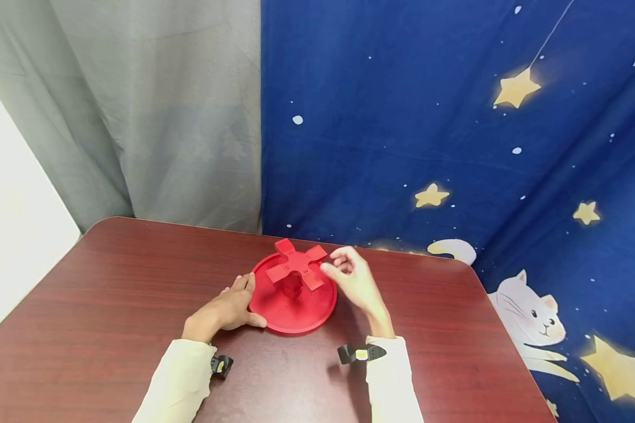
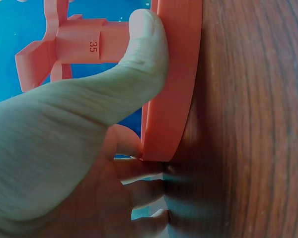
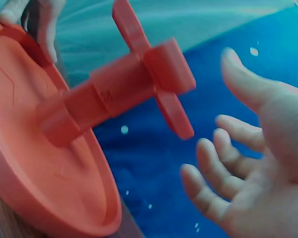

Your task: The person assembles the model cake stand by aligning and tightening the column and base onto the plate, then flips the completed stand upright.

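Observation:
A round red dish (image 1: 275,317) with a raised rim lies on the table, with a stepped red post (image 3: 97,96) standing at its middle. Small printed figures show on the post, among them 35 in the left wrist view. Atop it sits a red four-armed cross (image 1: 297,263) with upturned ends. My left hand (image 1: 224,308) grips the dish at its left side, thumb bent over the rim (image 2: 174,79) and fingers along the outer wall. Just right of the cross is my right hand (image 1: 357,281), apart from it, fingers loosely bent and holding nothing.
The dark reddish wood table (image 1: 137,305) has its far edge close behind the dish. A grey curtain (image 1: 190,117) and a blue curtain (image 1: 360,147) with stars and a cat hang behind. Each wrist wears a black band (image 1: 362,353).

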{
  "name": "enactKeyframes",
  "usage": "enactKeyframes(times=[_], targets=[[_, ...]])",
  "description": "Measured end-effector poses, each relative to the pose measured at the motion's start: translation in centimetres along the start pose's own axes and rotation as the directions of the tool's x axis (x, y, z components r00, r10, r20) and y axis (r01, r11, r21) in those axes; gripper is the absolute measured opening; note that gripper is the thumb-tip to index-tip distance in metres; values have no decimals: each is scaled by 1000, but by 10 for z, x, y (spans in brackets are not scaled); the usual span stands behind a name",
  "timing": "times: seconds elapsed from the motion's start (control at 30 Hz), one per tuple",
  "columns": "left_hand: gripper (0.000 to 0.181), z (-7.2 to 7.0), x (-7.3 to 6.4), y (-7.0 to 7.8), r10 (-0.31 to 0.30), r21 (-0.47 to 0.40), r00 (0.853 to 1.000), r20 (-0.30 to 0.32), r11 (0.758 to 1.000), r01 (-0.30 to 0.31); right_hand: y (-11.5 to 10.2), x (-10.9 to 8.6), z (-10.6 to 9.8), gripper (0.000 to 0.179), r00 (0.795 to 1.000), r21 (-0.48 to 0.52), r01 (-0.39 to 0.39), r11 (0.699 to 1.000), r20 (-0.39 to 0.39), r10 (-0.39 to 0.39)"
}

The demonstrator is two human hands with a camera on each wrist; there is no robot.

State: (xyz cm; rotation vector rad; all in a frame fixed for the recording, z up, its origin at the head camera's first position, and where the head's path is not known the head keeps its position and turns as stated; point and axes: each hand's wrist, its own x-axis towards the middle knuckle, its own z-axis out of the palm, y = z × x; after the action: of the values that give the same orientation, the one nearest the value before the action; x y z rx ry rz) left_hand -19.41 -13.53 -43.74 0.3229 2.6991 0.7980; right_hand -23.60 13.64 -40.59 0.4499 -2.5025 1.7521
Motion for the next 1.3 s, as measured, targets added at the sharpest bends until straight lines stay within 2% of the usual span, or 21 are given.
enactKeyframes(times=[0.07,0.13,0.27,0.4,0.6,0.73,0.97,1.17,1.3], targets=[[112,1,0,1,2,1,1000,2,1000,-2,7,2,-4,35,999,60,15,998,-50,-12],[112,1,1,1,-2,-4,1000,6,1000,2,12,4,-5,42,999,108,21,994,-48,-16],[113,1,1,1,-8,-7,1000,8,1000,8,21,7,1,58,999,205,33,978,24,-39],[113,0,2,1,-6,-5,1000,11,1000,6,23,9,10,64,993,265,25,964,101,-54],[112,0,3,-1,-12,-6,1000,15,1000,12,22,10,19,61,984,276,-2,961,171,-47],[112,0,3,-2,-11,-9,1000,10,1000,11,22,10,22,58,988,294,-4,956,146,-40],[111,0,2,-3,-2,1,1000,4,1000,2,14,9,24,52,997,281,-54,958,60,39],[111,-1,2,-2,-15,1,1000,20,1000,15,-12,0,23,44,998,184,-51,982,46,43],[111,-1,3,-1,-11,9,1000,23,1000,11,-15,-1,23,42,997,146,-61,987,53,54]])
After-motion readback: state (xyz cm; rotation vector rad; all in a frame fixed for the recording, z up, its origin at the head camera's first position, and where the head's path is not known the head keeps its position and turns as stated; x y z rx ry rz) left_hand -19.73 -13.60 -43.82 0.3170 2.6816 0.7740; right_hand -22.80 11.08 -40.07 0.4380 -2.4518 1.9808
